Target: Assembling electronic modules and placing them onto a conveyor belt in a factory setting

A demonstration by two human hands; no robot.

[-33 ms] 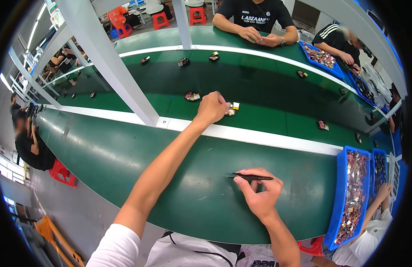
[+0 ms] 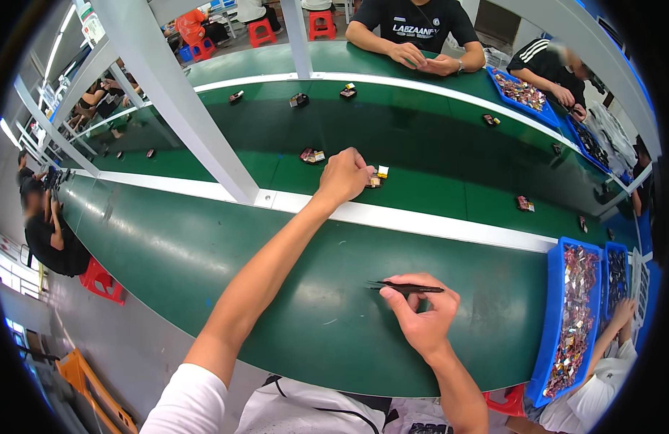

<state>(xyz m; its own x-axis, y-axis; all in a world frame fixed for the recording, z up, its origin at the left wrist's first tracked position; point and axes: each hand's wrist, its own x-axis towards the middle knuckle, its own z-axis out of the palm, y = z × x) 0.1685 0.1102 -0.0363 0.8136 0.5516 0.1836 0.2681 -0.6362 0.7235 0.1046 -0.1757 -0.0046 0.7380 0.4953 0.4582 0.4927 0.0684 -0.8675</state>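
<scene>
My left hand (image 2: pixel 343 176) reaches over the green conveyor belt (image 2: pixel 421 194), its fingers pinched together. Right at its fingertips is a small dark electronic part (image 2: pixel 376 181) with a white-and-yellow piece on it; whether the fingers grip it is hidden. Just beyond that hand lies another small dark part (image 2: pixel 313 155) with reddish and white bits. Black tweezers (image 2: pixel 414 288) rest in my right hand (image 2: pixel 428 318), held between thumb and fingers above the green worktable (image 2: pixel 298 311). Their thin tips point left, apart from any part.
A white rail (image 2: pixel 436 224) and an upright post (image 2: pixel 182 108) divide table from belt. On the right stand a blue bin (image 2: pixel 553 325) of small reddish parts and a second blue bin (image 2: pixel 606 289) of dark pieces, where another person's hand (image 2: pixel 624 312) reaches. People sit across the belt.
</scene>
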